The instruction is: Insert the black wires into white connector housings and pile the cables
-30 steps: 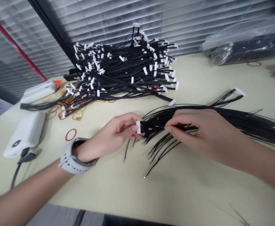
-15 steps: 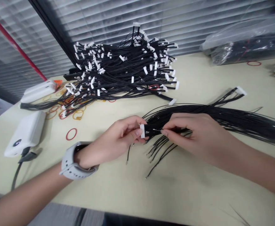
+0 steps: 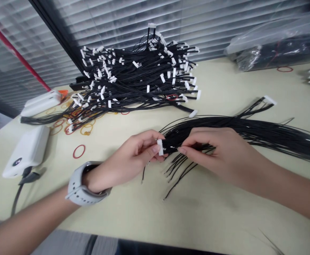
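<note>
My left hand (image 3: 133, 156), with a grey watch (image 3: 78, 184) on its wrist, pinches a small white connector (image 3: 160, 147) between thumb and forefinger. My right hand (image 3: 216, 154) pinches a thin black wire (image 3: 172, 148) just right of that connector, its metal tip close to the connector's face. Both hands rest over the near end of a long bundle of loose black wires (image 3: 263, 134) lying across the table. Several bare wire ends fan out below the hands.
A big pile of finished black wires with white connectors (image 3: 139, 78) sits at the back. Red and yellow rubber bands (image 3: 79, 151) lie left. Two white devices (image 3: 24, 150) stand at the left edge. A plastic bag of wires (image 3: 274, 49) is back right.
My right hand slid a little left, bringing the wire tip closer to the connector. My left hand shifted slightly right over the second.
</note>
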Tool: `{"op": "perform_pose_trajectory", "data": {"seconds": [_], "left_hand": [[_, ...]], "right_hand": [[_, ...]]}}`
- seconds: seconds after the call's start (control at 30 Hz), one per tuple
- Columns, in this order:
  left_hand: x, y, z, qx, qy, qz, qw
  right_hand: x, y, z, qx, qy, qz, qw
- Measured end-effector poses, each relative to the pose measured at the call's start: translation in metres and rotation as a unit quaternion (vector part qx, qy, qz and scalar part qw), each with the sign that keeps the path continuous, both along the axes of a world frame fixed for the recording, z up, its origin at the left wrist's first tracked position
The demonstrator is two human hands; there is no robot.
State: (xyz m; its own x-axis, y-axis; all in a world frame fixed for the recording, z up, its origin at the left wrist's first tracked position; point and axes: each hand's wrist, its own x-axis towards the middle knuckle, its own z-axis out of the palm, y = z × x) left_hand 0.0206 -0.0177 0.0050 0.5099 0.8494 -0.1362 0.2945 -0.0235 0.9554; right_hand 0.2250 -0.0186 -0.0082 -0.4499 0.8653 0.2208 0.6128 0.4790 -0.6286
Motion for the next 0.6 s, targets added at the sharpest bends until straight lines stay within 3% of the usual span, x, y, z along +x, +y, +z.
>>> {"op": "perform_pose_trajectory", "data": {"seconds": [0.33,0.6], "left_hand": [[0.004,-0.0011,0.0021,-0.005,0.013,0.022,1.0],[0.0035,-0.0018,0.0013,0.007,0.022,0.016,1.0]], "right_hand": [[-0.0013,-0.0034,-0.0016,-0.039,0.03,0.012,0.999],[-0.0013,-0.0017,-0.0038,-0.023,0.017,0.019,0.999]]}}
